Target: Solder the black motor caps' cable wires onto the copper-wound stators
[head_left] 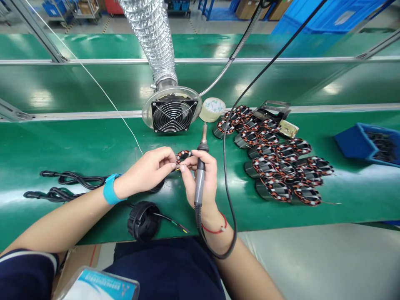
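Observation:
A soldering iron (200, 175) lies in my right hand (206, 179), its tip pointing up and away from me. The thumb and a finger of that hand also pinch at thin wires beside a copper-wound motor stator (183, 156). My left hand (159, 166) is closed, with thumb and finger pinching thin wire ends at the stator's near side; the fingers partly hide the stator. A black round housing, mostly covered by my left hand, sits underneath. Closer to me is another black round housing (143, 221) with a cable of coloured wires (171, 221). A thin pale strand (103, 89) runs down to my left hand.
Several wound stators (278, 189) stand grouped at the right, near a blue bin (359, 143) of dark parts. Ahead are a fume extractor fan (173, 116) and a tape roll (212, 109). Coiled black cables (81, 179) lie left. The iron's cord (225, 166) loops past my right wrist.

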Available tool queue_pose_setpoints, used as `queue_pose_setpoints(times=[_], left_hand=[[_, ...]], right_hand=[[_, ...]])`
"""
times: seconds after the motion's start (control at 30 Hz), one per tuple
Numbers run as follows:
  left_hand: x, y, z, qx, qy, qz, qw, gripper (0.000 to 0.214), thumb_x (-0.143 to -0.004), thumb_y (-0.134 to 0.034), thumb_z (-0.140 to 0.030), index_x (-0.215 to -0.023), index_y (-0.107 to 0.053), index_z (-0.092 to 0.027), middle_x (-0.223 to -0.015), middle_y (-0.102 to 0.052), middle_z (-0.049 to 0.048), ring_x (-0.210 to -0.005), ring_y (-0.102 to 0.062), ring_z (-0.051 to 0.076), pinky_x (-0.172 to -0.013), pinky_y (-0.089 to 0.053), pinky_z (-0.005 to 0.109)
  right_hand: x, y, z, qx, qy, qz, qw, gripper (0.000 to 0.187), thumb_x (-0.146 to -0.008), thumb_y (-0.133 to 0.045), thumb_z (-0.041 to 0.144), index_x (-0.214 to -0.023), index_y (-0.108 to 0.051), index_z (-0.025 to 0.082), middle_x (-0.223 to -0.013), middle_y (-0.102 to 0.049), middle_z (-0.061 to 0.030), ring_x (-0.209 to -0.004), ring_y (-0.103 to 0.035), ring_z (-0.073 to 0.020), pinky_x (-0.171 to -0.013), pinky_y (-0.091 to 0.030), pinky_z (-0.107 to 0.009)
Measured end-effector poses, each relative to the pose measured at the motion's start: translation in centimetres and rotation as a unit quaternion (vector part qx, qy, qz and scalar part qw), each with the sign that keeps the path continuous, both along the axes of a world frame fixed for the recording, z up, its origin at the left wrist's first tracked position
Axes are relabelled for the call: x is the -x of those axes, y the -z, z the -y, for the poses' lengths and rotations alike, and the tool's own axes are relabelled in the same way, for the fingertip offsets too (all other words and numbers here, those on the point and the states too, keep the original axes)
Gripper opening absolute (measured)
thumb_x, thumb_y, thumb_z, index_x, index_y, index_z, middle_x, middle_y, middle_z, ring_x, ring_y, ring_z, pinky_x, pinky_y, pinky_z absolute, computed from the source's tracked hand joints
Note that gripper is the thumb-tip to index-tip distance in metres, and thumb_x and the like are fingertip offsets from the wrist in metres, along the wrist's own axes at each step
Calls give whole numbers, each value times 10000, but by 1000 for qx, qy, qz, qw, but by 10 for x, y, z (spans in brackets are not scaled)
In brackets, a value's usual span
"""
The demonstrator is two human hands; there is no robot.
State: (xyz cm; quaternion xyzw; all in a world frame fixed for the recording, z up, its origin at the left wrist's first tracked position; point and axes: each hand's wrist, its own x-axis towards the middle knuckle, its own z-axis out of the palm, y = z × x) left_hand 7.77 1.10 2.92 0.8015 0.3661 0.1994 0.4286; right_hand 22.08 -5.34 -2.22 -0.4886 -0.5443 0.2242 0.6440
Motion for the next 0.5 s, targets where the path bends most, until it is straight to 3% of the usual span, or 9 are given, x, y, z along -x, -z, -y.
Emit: queue_pose_setpoints(times=[0.13, 0.2, 0.27, 0.37, 0.5], left_hand=[[-1, -1, 9, -192, 42, -66, 978, 200, -947, -466, -209, -811, -605, -158, -789, -600, 48, -772, -500, 183, -733, -404, 315], [-2, 1, 12, -230, 40, -74, 970, 218, -954, -473, -216, -813, -625, -150, -784, -620, 59, -770, -505, 189, -741, -405, 326], [-3, 3, 13, -186, 17, -45, 981, 190, -942, -495, -190, -817, -634, -152, -795, -646, 47, -763, -538, 173, -732, -417, 303], [-3, 2, 10, -52, -24, 6, 998, 142, -916, -537, -195, -818, -634, -160, -787, -669, 12, -730, -578, 138, -695, -430, 257], [-1, 1, 2, 112, -47, 62, 991, 171, -904, -561, -291, -807, -602, -156, -757, -663, 1, -710, -613, 132, -661, -452, 238]], right_hand=[[2, 3, 2, 20, -1, -48, 999, 374, -876, -591, 121, -1197, -480, 278, -832, -590, 38, -776, -605, -128, -777, -541, -309], [3, 4, 3, 30, -1, -71, 997, 375, -879, -600, 132, -1201, -481, 281, -841, -593, 37, -779, -605, -128, -781, -533, -312], [5, 5, 4, 38, -6, -93, 995, 392, -882, -614, 141, -1216, -476, 291, -850, -607, 40, -793, -613, -126, -800, -528, -313], [6, 5, 5, 58, -12, -122, 991, 431, -885, -631, 161, -1251, -454, 303, -885, -633, 37, -837, -631, -131, -828, -524, -323], [4, 6, 6, 72, -21, -122, 990, 423, -880, -618, 163, -1245, -451, 293, -851, -615, 44, -789, -627, -130, -809, -530, -334]])
